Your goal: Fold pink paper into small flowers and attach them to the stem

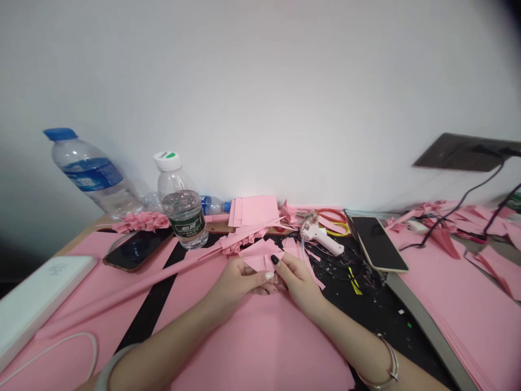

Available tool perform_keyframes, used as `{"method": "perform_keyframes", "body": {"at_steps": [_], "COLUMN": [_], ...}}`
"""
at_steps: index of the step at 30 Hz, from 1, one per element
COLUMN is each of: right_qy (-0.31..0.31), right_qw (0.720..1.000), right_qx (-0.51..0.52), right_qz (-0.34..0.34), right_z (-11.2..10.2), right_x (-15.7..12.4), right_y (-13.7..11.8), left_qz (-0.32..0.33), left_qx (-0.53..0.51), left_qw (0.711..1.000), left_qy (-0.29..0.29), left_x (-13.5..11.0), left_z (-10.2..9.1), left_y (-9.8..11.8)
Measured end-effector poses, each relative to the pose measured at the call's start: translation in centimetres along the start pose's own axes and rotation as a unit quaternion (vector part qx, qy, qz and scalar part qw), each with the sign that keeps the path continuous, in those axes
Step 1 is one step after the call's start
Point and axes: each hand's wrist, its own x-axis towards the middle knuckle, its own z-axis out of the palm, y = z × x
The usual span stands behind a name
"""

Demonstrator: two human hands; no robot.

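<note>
Between my two hands is a small folded piece of pink paper (259, 263), held above a large pink sheet (260, 336). My left hand (242, 279) grips its left side, thumb on top and fingers curled beneath. My right hand (296, 279) pinches the right edge, with the thumb and a finger close to the left thumb. The fingertips partly hide the lower edge of the paper. Just beyond the hands lie more pink paper pieces (260, 247) and a rolled pink paper stick (163, 277). A white glue gun (321, 236) rests to the right of them.
Two water bottles, one blue-capped (95, 174) and one white-capped (179, 201), stand at the back left. One phone (138, 250) lies left, another phone (378, 244) right. A white box (44, 304) sits far left. Cables run from the wall socket (456, 152) over stacked pink sheets (468, 320).
</note>
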Motion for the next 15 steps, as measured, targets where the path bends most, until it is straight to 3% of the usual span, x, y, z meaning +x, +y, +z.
{"method": "perform_keyframes", "body": {"at_steps": [9, 15], "right_qy": [0.002, -0.015], "right_qw": [0.999, 0.999], "right_qx": [-0.041, 0.038], "right_qz": [-0.005, -0.006], "right_z": [0.08, 0.26], "right_x": [-0.14, -0.25], "right_y": [-0.19, -0.08], "left_qz": [0.014, 0.012], "left_qx": [0.027, -0.003], "left_qw": [1.0, 1.0], "left_qy": [-0.007, -0.018], "left_x": [0.07, 0.17], "left_z": [-0.13, -0.37], "left_y": [0.06, -0.27]}}
